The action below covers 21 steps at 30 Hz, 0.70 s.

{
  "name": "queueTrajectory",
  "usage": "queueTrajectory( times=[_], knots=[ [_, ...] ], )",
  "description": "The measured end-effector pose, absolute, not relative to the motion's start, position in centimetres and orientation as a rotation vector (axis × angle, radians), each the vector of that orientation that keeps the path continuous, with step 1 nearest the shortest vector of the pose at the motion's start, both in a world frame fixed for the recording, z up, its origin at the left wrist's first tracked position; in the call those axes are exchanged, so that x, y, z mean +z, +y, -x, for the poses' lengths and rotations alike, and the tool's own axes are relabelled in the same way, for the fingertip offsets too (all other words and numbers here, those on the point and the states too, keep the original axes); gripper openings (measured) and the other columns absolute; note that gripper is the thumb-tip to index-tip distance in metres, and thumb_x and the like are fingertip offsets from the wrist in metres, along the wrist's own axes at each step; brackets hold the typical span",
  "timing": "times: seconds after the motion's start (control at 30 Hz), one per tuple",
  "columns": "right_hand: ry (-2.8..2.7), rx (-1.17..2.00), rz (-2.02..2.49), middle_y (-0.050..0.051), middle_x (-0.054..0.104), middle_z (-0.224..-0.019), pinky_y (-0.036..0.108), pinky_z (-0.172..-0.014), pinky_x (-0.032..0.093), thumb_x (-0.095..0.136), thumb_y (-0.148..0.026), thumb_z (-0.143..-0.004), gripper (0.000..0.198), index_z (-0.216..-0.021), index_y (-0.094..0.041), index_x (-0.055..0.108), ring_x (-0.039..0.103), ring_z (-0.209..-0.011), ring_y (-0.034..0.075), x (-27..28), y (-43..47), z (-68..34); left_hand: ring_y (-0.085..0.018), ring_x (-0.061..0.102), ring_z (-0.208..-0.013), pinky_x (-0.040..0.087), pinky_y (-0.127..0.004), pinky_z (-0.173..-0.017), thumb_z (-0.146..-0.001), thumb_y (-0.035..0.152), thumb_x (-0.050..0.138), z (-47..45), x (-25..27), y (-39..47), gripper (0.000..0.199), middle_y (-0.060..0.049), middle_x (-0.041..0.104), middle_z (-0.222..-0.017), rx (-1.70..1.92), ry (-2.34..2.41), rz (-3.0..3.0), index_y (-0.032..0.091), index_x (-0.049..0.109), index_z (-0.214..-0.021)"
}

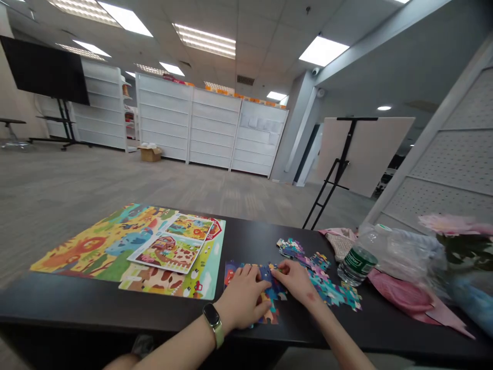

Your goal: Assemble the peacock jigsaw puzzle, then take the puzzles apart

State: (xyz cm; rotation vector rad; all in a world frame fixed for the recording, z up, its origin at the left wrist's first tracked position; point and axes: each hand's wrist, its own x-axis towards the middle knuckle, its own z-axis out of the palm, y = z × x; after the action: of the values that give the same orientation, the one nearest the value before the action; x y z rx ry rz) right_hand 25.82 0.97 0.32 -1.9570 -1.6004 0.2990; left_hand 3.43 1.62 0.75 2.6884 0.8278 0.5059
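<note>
A partly joined jigsaw puzzle (pixel 270 316), dark blue and orange, lies on the black table in front of me. My left hand (pixel 246 295), with a watch (pixel 212 317) on its wrist, rests across the puzzle with its fingers spread and flat. At the puzzle's upper right edge my right hand (pixel 295 279) pinches a small puzzle piece, mostly hidden by the fingertips. Loose puzzle pieces (pixel 334 292) in teal, pink and purple are strewn to the right of my right hand and beyond it.
On the left of the table (pixel 250 231) lie finished animal puzzles (pixel 103 246) with a picture sheet (pixel 169 252) on top. A water bottle (pixel 358 262), pink wrapping (pixel 400 295) and a flower (pixel 454 225) stand at the right. Beyond are an easel board (pixel 365 149) and white shelves (pixel 215 128).
</note>
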Motion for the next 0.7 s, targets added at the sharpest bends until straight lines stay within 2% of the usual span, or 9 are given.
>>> queueTrajectory(
  times=[0.13,0.2,0.27,0.4,0.5,0.6,0.7],
  knots=[
    [-1.644,0.209,2.003,0.000,0.063,-0.059,0.026,-0.055,0.035,0.071,-0.044,-0.069,0.027,-0.060,-0.020,0.061,0.056,-0.058,0.017,0.5,1.1,-25.9,-0.032,0.048,-0.119,0.042,-0.050,-0.098,-0.092,0.046,0.058,-3.6,0.0,1.8,0.042,-0.010,0.054,-0.128,0.547,0.796,-2.713,0.029,0.060,-0.130],
    [-1.658,0.184,1.995,0.000,0.062,-0.060,0.026,-0.055,0.035,0.075,-0.043,-0.065,0.028,-0.060,-0.020,0.061,0.056,-0.059,0.017,0.3,1.3,-26.1,-0.034,0.044,-0.128,0.039,-0.053,-0.103,-0.093,0.047,0.056,-3.7,-0.6,2.1,0.048,-0.011,0.050,-0.141,0.572,0.773,-2.737,0.028,0.054,-0.137],
    [-1.665,0.167,1.961,0.000,0.063,-0.063,0.026,-0.057,0.037,0.073,-0.044,-0.067,0.025,-0.067,-0.021,0.063,0.058,-0.061,0.017,0.0,1.4,-26.6,-0.034,0.041,-0.134,0.036,-0.055,-0.107,-0.095,0.048,0.054,-3.8,-1.1,2.3,0.052,-0.011,0.047,-0.149,0.572,0.753,-2.751,0.027,0.050,-0.142],
    [-1.582,0.077,1.897,0.002,0.068,-0.074,0.029,-0.064,0.045,0.045,-0.040,-0.087,0.028,-0.088,-0.021,0.065,0.062,-0.068,0.019,-0.4,0.7,-28.9,-0.034,0.043,-0.134,0.038,-0.055,-0.106,-0.094,0.050,0.054,-3.8,-1.0,2.5,0.050,-0.010,0.049,-0.149,0.547,0.739,-2.741,0.029,0.052,-0.140],
    [-1.495,-0.050,1.889,0.009,0.070,-0.092,0.037,-0.078,0.049,0.039,-0.032,-0.085,0.030,-0.096,-0.019,0.064,0.065,-0.085,0.024,-0.4,-0.7,-31.3,-0.034,0.046,-0.132,0.041,-0.055,-0.105,-0.092,0.049,0.057,-3.7,-0.5,2.7,0.047,-0.009,0.052,-0.147,0.521,0.742,-2.726,0.028,0.056,-0.135],
    [-1.485,-0.147,1.877,0.012,0.068,-0.104,0.043,-0.093,0.046,0.041,-0.027,-0.082,0.030,-0.098,-0.018,0.064,0.062,-0.102,0.027,-0.4,-2.3,-32.5,-0.034,0.046,-0.134,0.040,-0.054,-0.107,-0.091,0.047,0.060,-3.5,-0.1,3.0,0.045,-0.010,0.053,-0.146,0.475,0.733,-2.701,0.024,0.060,-0.129],
    [-1.514,-0.173,1.874,0.010,0.067,-0.103,0.041,-0.093,0.047,0.040,-0.025,-0.084,0.028,-0.095,-0.020,0.065,0.061,-0.103,0.026,-0.9,-3.1,-32.4,-0.034,0.043,-0.137,0.037,-0.054,-0.112,-0.091,0.045,0.061,-3.3,-0.1,3.1,0.044,-0.010,0.050,-0.150,0.426,0.721,-2.677,0.024,0.061,-0.129]
  ],
)
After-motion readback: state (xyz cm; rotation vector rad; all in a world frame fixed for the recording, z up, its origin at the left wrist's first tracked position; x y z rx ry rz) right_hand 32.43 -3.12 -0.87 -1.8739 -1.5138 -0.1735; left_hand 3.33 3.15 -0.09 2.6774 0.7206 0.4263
